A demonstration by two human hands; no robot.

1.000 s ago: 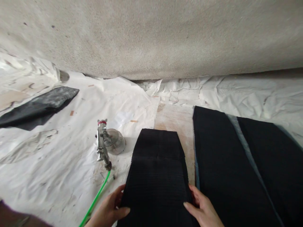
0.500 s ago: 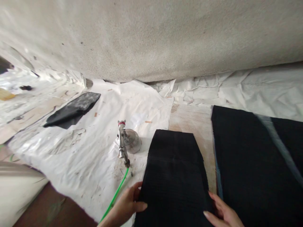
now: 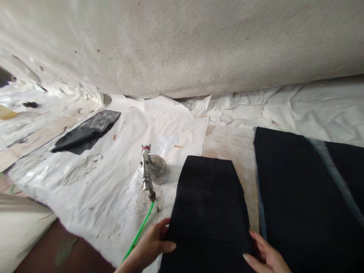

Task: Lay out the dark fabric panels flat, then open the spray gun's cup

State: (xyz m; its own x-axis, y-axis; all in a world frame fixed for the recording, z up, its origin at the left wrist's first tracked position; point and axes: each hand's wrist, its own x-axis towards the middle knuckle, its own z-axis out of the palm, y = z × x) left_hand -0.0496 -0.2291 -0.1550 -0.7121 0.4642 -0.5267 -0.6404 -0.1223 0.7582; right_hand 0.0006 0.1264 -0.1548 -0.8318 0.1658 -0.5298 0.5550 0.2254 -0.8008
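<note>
A stack of black fabric pieces (image 3: 210, 204) lies in front of me on a worn wooden surface (image 3: 227, 142). My left hand (image 3: 152, 244) grips its near left edge, thumb on top. My right hand (image 3: 265, 256) holds the near right edge at the bottom of the view. To the right lies a larger black fabric panel (image 3: 295, 201) with a grey-blue strip across it. A metal spray gun (image 3: 150, 170) with a red cap rests just left of the stack, and a green hose (image 3: 139, 233) runs from it toward me.
Crumpled white plastic sheeting (image 3: 93, 178) covers the surface on the left and at the back. Another dark, dusty piece (image 3: 87, 131) lies far left. A rough grey wall (image 3: 182, 41) rises behind. A brown floor (image 3: 65, 252) shows at the lower left.
The view has shifted left since one second ago, so the stack and spray gun sit further right in the picture. Both hands have kept hold of the stack's near edges.
</note>
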